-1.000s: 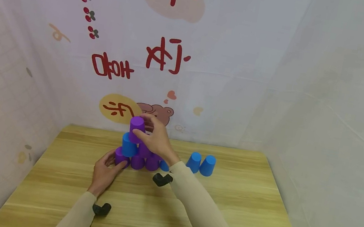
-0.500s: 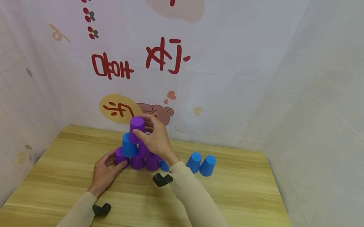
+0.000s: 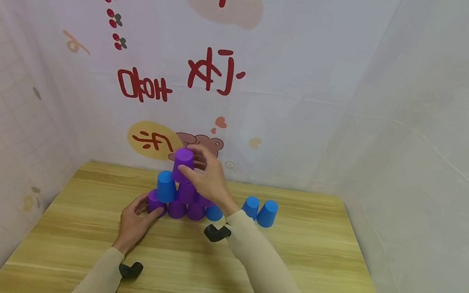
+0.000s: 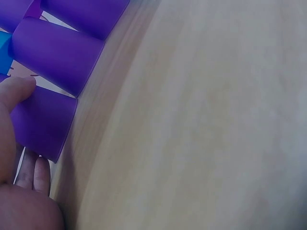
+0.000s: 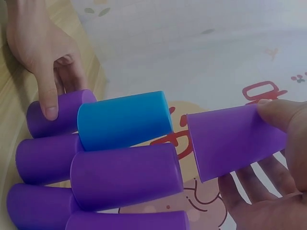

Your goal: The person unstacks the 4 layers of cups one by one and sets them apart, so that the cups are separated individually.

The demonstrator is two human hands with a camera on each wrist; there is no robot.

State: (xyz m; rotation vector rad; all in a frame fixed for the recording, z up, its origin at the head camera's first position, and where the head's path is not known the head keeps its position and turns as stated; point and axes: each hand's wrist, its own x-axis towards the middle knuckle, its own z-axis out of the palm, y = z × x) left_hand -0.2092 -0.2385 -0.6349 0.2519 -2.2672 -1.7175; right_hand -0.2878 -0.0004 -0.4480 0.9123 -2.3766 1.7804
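Note:
My right hand (image 3: 209, 180) grips an upside-down purple cup (image 3: 183, 163) between thumb and fingers, above the second row of a cup stack. In the right wrist view a narrow gap separates this held cup (image 5: 230, 141) from the row under it. That row has a blue cup (image 3: 166, 187) at its left end, then purple cups (image 3: 186, 192). Below stand purple cups (image 3: 177, 209) and a blue cup (image 3: 214, 213) on the right. My left hand (image 3: 134, 223) holds the leftmost bottom purple cup (image 4: 43, 120), thumb on one side and fingers on the other.
Two upside-down blue cups (image 3: 267, 213) stand right of the stack, one partly behind my right forearm. The wooden table (image 3: 173, 282) meets a printed wall cloth (image 3: 292, 141) close behind the cups. Cloth also rises along both sides.
My right hand has moved slightly right and up with the purple cup, from over the blue cup toward the gap beside it. My left hand stays on its cup.

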